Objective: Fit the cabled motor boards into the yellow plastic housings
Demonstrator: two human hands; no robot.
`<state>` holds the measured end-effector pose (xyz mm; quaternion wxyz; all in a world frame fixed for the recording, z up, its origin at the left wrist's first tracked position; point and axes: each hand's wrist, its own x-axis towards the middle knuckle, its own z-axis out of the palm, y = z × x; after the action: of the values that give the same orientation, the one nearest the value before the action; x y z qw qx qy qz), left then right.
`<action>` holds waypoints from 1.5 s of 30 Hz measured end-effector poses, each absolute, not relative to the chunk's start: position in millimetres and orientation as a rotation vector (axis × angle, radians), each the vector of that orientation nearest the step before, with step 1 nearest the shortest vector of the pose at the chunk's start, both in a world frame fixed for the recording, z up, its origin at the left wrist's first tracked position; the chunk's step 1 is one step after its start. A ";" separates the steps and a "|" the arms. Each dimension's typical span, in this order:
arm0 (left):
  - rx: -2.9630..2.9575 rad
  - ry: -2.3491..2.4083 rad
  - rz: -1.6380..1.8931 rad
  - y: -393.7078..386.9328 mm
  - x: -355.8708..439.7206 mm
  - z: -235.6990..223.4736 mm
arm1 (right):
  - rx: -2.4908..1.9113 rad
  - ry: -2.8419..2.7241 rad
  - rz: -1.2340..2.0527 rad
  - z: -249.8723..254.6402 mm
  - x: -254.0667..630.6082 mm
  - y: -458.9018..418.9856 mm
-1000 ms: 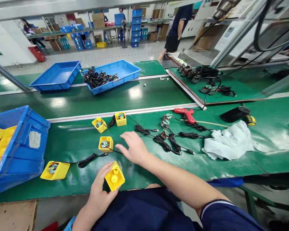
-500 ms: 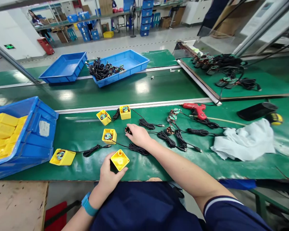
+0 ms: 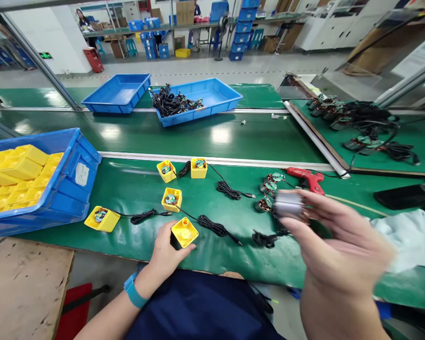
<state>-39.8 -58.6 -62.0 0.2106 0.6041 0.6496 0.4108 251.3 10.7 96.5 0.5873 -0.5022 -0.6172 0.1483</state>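
My left hand (image 3: 165, 252) grips a yellow plastic housing (image 3: 184, 232) at the near edge of the green bench. My right hand (image 3: 335, 248) is raised close to the camera and blurred; its fingers are closed round a small grey cylindrical part (image 3: 288, 205). A black coiled cable (image 3: 214, 225) lies just right of the yellow housing. Three more yellow housings with circuit boards inside (image 3: 172, 199) (image 3: 166, 170) (image 3: 199, 167) stand farther back, and another (image 3: 102, 218) lies to the left.
A blue bin of yellow housings (image 3: 35, 182) sits at left. Two blue trays (image 3: 117, 92) (image 3: 205, 100) stand beyond the conveyor, one holding cables. A red glue gun (image 3: 307, 178), loose coils with boards (image 3: 269, 186) and a white cloth (image 3: 409, 238) lie right.
My right hand left the bench by the cable and rose toward the camera on the right, now holding a small grey part. The left hand kept its hold on the yellow housing.
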 end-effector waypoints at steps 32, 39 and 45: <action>1.553 1.398 0.748 -50.9 -123.8 -11.1 | -1.166 -2.652 0.717 -19.3 168.9 28.6; 1.413 1.568 0.942 -61.1 -107.3 -27.6 | -1.174 -2.586 0.703 -20.2 170.0 25.6; 1.456 1.789 1.114 -65.9 -69.9 -48.5 | -0.979 -2.232 0.711 -10.4 163.5 10.0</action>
<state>-69.9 -65.9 -48.5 0.2858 0.5446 0.6694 0.4167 163.5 10.0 -10.4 0.2969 -0.3682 -0.8396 0.2673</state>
